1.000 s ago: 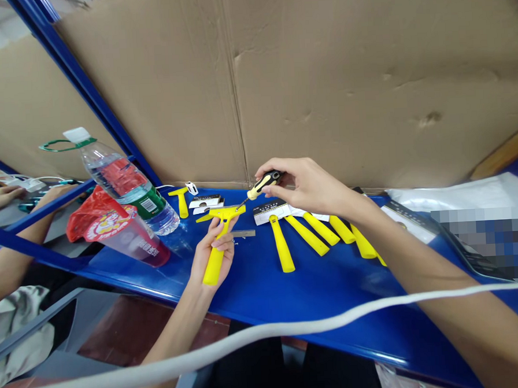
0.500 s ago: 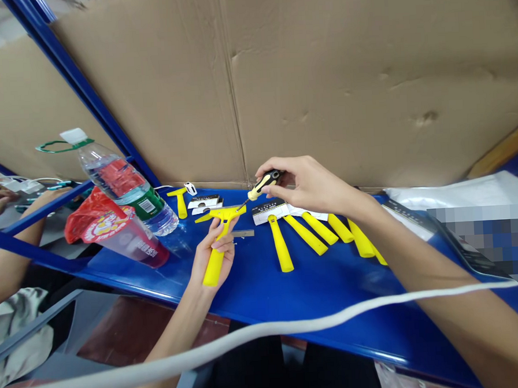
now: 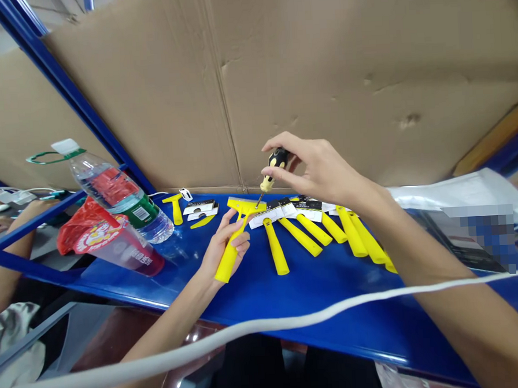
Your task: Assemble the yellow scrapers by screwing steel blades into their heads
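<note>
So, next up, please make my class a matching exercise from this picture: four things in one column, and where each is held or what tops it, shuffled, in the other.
Things
1. Screwdriver
2. Yellow tool at the screwdriver's tip
3. Bottle
4. Cup

Place or state
A. Topped with a white cap
B. Held in the left hand
C. Topped with red plastic
D. Held in the right hand

Right pairs: 1-D, 2-B, 3-A, 4-C

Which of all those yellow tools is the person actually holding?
The yellow tool in the left hand, with the tip of the screwdriver at its wide head. The other yellow tools are on the blue table.
</note>
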A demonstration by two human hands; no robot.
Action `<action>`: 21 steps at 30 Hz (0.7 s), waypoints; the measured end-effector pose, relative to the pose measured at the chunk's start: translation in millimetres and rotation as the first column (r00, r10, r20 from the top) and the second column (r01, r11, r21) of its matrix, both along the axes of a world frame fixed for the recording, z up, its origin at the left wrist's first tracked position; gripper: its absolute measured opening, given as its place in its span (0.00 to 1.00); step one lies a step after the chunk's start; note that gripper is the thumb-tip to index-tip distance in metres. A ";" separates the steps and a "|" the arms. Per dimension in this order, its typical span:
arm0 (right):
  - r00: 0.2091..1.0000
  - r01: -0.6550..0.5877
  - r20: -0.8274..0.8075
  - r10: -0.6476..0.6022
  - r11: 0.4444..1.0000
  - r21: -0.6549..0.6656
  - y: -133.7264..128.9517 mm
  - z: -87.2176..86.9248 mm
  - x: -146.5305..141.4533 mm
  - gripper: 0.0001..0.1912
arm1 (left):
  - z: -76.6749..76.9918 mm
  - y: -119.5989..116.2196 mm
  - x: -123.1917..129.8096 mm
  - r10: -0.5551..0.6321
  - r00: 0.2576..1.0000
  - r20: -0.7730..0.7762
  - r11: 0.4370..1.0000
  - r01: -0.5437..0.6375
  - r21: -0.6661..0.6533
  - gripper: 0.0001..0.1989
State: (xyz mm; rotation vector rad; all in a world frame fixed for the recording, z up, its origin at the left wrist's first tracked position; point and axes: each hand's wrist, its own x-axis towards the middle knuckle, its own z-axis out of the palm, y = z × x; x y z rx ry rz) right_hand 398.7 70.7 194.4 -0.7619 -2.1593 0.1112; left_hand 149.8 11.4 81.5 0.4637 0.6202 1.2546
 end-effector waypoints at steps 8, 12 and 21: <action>0.999 -0.021 -0.035 0.018 0.996 -0.084 1.0 11.5 25.5 0.17 | 11.1 38.7 31.3 -0.156 0.987 -0.031 0.985 0.158 0.066 0.29; 0.995 -0.092 -0.043 0.087 0.988 -0.122 3.7 10.7 32.3 0.21 | 5.3 50.8 39.9 -0.190 0.982 -0.016 0.980 0.190 0.056 0.32; 0.998 -0.062 -0.006 0.062 0.998 0.026 14.6 2.4 23.6 0.19 | -17.4 47.3 26.1 -0.250 0.967 0.046 0.968 0.249 0.022 0.30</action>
